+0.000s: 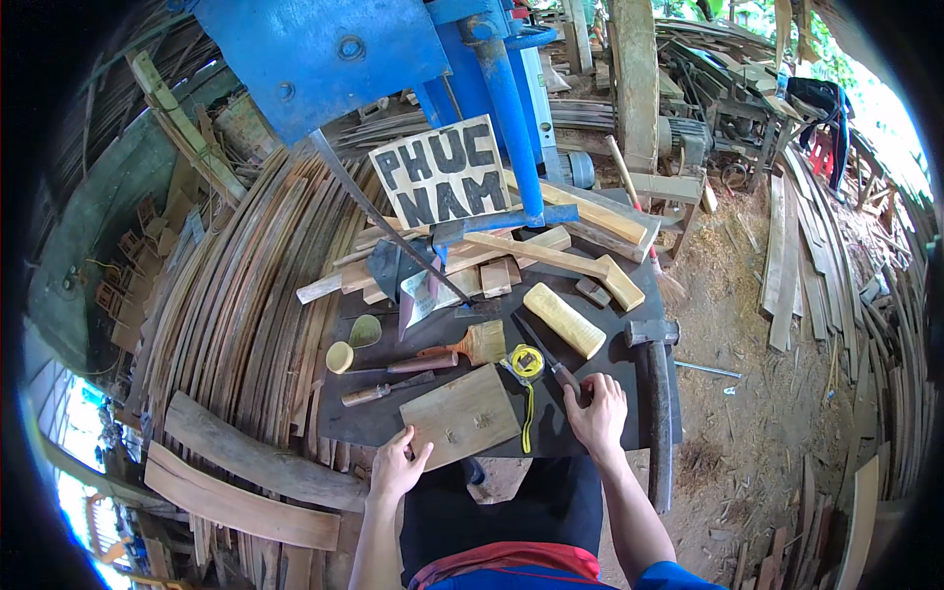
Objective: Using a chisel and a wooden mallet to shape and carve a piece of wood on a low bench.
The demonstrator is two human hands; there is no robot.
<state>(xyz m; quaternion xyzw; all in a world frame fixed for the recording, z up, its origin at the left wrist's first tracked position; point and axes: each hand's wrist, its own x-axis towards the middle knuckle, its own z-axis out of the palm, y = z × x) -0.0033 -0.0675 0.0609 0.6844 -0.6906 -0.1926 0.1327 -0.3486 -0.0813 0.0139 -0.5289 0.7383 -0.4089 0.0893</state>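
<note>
The left hand (396, 464) is holding a flat wooden board (457, 411) by its left edge, thumb resting on top, the grip pinched narrow. The board is lying askew near the front edge of the dark desk (637, 408). The right hand (600, 417) is curling a narrow grip around the brown handle of a long-bladed hand tool (564, 378), whose dark blade is pointing away between a paintbrush (484, 343) and a pale wood block (563, 321). A yellow tape measure (527, 362) is sitting between board and tool. A hammer (652, 333) is lying farther right, its handle extending past the front edge.
</note>
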